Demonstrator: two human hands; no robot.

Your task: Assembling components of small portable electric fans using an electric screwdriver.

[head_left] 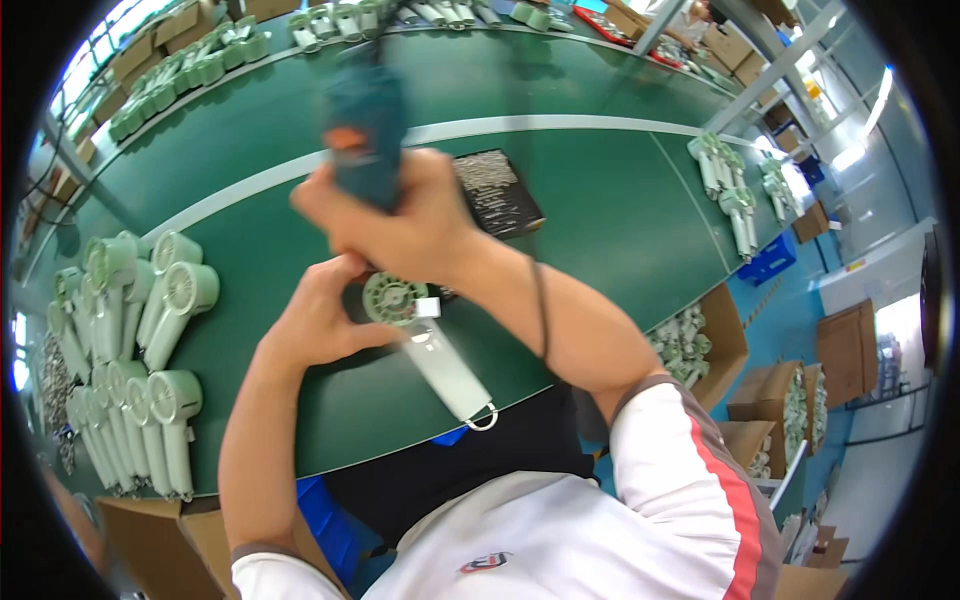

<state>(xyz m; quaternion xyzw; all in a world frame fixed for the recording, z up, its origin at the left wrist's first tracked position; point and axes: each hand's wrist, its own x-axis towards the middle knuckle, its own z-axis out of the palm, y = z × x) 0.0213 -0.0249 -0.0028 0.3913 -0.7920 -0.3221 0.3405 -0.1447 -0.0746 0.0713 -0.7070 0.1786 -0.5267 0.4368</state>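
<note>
A pale green and white handheld fan [443,374] lies on the green table in front of me, its round head to the upper left and a ring at the handle's end. My left hand [312,312] holds the fan's head from the left, thumb against its lower edge, fingertips curled at the top. My right hand [415,218] is closed round a teal electric screwdriver [362,130] with an orange part, raised above the fan's head. Screwdriver and hand are smeared by motion, and the tool's tip is hidden. A small white square [428,307] shows at the fan's neck.
A black tray of small metal screws [492,190] sits beyond my right wrist. Several fans [130,410] stand grouped at the left, more fan parts [725,185] at the right and along the far edge. Cardboard boxes [725,340] with parts are at the lower right.
</note>
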